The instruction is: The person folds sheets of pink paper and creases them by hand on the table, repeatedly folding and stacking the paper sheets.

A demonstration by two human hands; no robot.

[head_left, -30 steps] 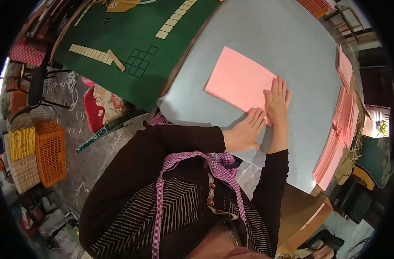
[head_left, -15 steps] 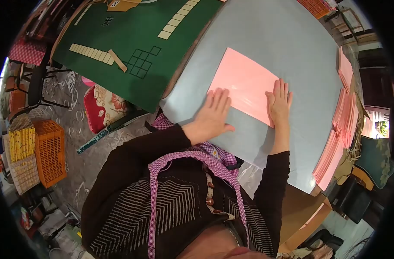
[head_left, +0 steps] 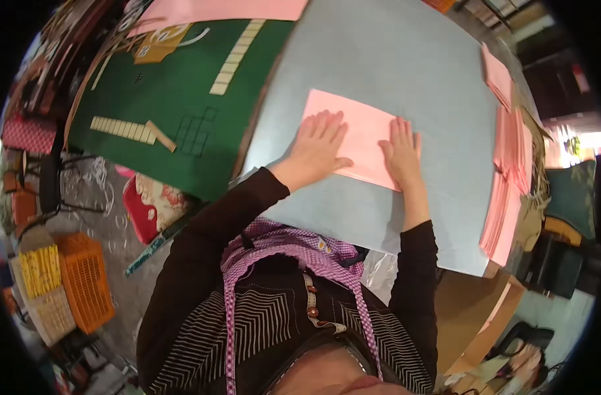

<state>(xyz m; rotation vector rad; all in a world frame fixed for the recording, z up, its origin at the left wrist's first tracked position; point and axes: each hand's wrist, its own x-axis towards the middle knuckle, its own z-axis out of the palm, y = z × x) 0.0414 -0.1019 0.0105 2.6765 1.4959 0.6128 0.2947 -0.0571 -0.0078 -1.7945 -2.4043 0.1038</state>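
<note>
A folded pink sheet (head_left: pixel 363 148) lies flat on the grey-blue tabletop (head_left: pixel 373 46). Over its left side my left hand (head_left: pixel 318 146) rests palm down, its fingers spread and pointing away from me. My right hand (head_left: pixel 402 153) lies on the sheet's right edge, also palm down with the fingers out and the thumb toward the middle. Neither hand grips anything. The sheet's left part is partly hidden under my left hand.
Stacks of folded pink sheets (head_left: pixel 504 220) line the table's right edge. On the left is a green board (head_left: pixel 156 99) with rows of pale tiles, and a large pink sheet (head_left: pixel 215 9) beyond it. An orange crate (head_left: pixel 86 283) stands on the floor.
My left hand has moved from the sheet's near right area to its left side. The camera view has shifted, bringing the large pink sheet at the top left into sight.
</note>
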